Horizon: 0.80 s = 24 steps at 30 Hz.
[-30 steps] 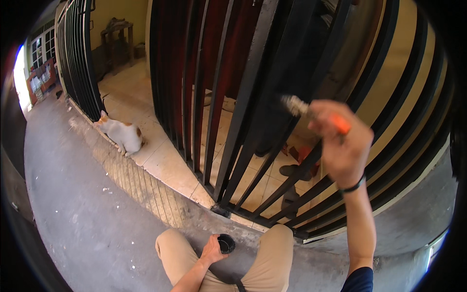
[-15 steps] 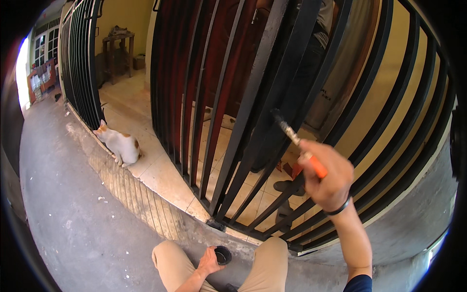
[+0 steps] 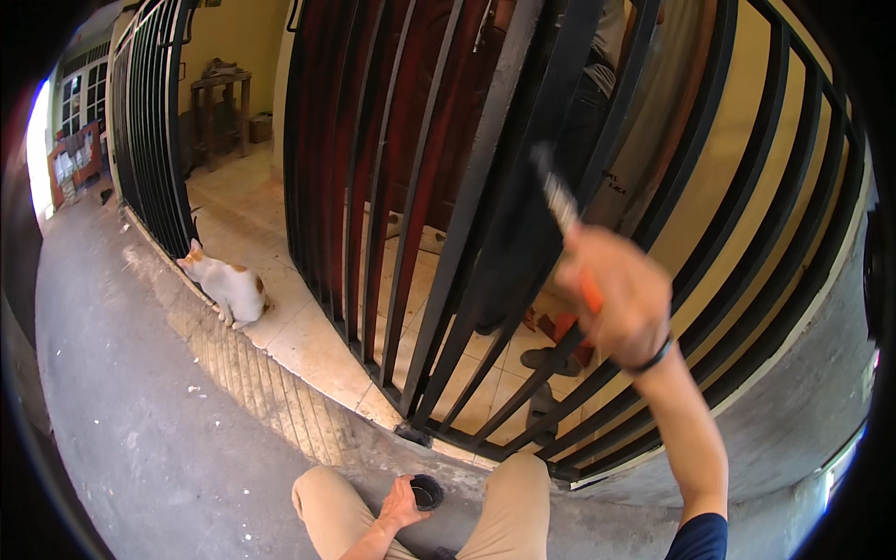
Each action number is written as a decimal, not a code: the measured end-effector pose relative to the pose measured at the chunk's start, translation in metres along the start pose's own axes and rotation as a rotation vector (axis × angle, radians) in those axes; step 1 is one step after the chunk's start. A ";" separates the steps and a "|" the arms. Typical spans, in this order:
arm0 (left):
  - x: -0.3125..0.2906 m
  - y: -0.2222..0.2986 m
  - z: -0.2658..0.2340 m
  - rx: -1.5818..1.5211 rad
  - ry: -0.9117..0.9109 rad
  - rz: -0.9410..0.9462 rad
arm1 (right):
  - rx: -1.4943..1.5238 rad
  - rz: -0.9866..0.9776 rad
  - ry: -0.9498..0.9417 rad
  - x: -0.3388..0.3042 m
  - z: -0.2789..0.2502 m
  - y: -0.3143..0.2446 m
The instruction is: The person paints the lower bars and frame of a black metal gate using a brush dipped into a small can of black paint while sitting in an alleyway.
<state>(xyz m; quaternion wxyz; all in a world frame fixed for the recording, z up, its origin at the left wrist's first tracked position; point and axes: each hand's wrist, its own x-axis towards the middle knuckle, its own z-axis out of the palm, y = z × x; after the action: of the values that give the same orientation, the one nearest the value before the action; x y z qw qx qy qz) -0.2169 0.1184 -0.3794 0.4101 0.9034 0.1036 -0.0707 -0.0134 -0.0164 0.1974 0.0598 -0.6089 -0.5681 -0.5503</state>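
Note:
My right hand (image 3: 621, 294) is closed round the orange handle of a paintbrush (image 3: 560, 201), raised in front of the metal bar fence (image 3: 467, 224). The brush's dark bristles point up and away, close to a black bar; motion blur hides whether they touch it. Down between my knees, my left hand (image 3: 401, 504) grips a small black cup (image 3: 427, 493) by its side. The cup's mouth faces up, and its inside looks dark. Black paint covers most bars, while the upright post (image 3: 499, 121) near the brush looks greyer in part.
A white and orange cat (image 3: 229, 285) sits at the tiled doorway edge on the left. Behind the bars stands another person in dark trousers (image 3: 574, 121), near a sandal (image 3: 549, 361). A wooden table (image 3: 221, 103) is farther back. A ridged ramp (image 3: 261, 383) slopes beside me.
My right hand has moved slightly up and left, carrying the brush tip higher along the bars. My left hand and the cup stay in nearly the same place.

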 end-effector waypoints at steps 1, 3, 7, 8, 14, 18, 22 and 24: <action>0.001 0.000 0.000 -0.006 0.006 0.003 | 0.036 0.019 -0.085 -0.019 0.001 -0.020; 0.001 -0.001 0.003 -0.014 0.028 0.023 | 0.204 0.141 -0.262 -0.042 -0.006 -0.048; 0.001 -0.005 0.002 -0.030 0.031 0.022 | 0.375 0.284 -0.224 -0.019 -0.008 -0.024; -0.001 -0.006 0.001 -0.027 0.024 0.020 | 0.339 0.223 -0.151 -0.006 -0.006 -0.001; 0.002 0.002 0.001 0.006 -0.004 0.006 | 0.390 0.505 0.401 0.059 -0.025 0.069; 0.002 -0.001 0.001 -0.030 0.013 -0.001 | 0.305 0.500 0.482 0.034 -0.004 0.040; 0.002 -0.001 0.000 -0.026 0.033 0.014 | 0.215 0.601 0.188 -0.042 0.012 -0.037; 0.001 0.002 -0.002 -0.018 0.029 0.010 | 0.246 0.681 0.123 -0.070 0.015 -0.064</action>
<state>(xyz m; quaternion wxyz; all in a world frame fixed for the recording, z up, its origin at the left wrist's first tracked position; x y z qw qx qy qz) -0.2153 0.1187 -0.3770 0.4172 0.9010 0.1057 -0.0544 -0.0352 -0.0275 0.1048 0.3465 -0.7171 -0.3902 -0.4620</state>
